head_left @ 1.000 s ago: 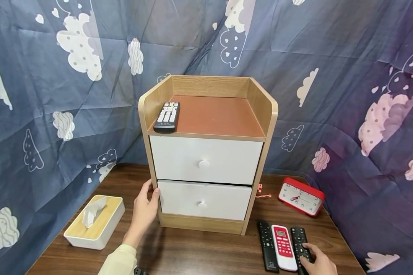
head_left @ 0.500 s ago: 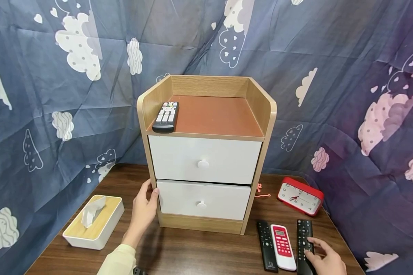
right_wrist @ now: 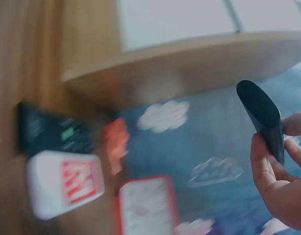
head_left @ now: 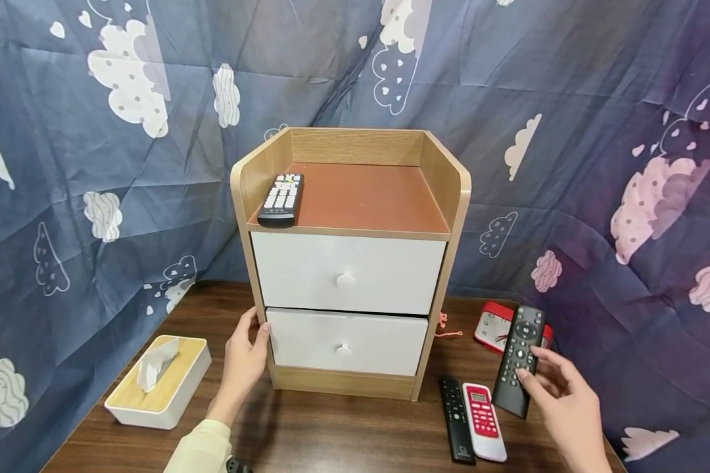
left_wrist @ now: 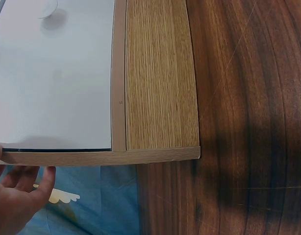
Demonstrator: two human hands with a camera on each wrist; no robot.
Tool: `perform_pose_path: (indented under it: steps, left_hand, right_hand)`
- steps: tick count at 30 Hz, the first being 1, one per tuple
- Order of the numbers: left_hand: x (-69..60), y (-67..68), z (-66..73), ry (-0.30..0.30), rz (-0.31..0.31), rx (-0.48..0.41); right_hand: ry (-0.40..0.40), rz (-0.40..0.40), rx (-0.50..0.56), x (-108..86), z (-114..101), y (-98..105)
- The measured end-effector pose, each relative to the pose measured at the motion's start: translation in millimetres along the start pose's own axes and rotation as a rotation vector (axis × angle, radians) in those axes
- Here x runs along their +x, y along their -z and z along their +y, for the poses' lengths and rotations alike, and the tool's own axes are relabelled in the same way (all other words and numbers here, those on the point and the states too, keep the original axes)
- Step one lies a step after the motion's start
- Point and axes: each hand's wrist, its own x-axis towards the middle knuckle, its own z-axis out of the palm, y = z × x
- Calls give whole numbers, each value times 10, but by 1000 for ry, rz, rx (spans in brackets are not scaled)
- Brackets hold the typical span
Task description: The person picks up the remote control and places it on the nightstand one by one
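My right hand (head_left: 568, 401) pinches a black remote control (head_left: 519, 361) by its long sides, raised above the table and tilted in front of the alarm clock. The right wrist view shows this remote (right_wrist: 261, 110) end-on between thumb and fingers. At the cabinet's left side, my left hand (head_left: 244, 355) grips the front edge of the wooden cabinet (head_left: 343, 387). The left wrist view has that hand (left_wrist: 18, 200) at the side panel, thumb in front and fingers behind. Another black remote (head_left: 279, 200) with pale buttons lies on the cabinet's brown top, by the left wall.
A black remote (head_left: 457, 420) and a white-and-red remote (head_left: 484, 422) lie side by side on the table. Behind them stands a red alarm clock (head_left: 492, 328), partly covered. A tissue box (head_left: 160, 381) sits at left. Both white drawers (head_left: 307, 272) are closed.
My right hand has slid the black remote away from the other two on the table, then lifted it up in front of the clock. The left hand stays on the cabinet's edge.
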Motion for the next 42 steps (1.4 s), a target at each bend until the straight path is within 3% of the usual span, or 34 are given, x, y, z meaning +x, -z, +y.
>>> perform_pose_path:
  steps: [4, 7, 14, 19, 28, 34, 42]
  left_hand:
    - [-6, 25, -2, -5, 2, 7]
    - [-3, 47, -7, -2, 3, 12]
    - [2, 77, -20, 12, 1, 14]
    - [-15, 82, -38, 19, 6, 15]
    - [-24, 84, -62, 19, 7, 25]
    - [0, 70, -37, 10, 19, 14]
    - [20, -7, -51, -18, 10, 11]
  right_hand:
    - [86, 59, 113, 14, -423, -16]
    - [142, 48, 181, -14, -733, -28]
    - [298, -105, 484, -127, -1426, -85]
    - [448, -204, 600, -88, -1842, -245]
    - [534, -293, 467, 204, -2471, -836]
    - [460, -388, 434, 498, -2750, -1241]
    - [362, -430, 237, 678, -2972, -1535]
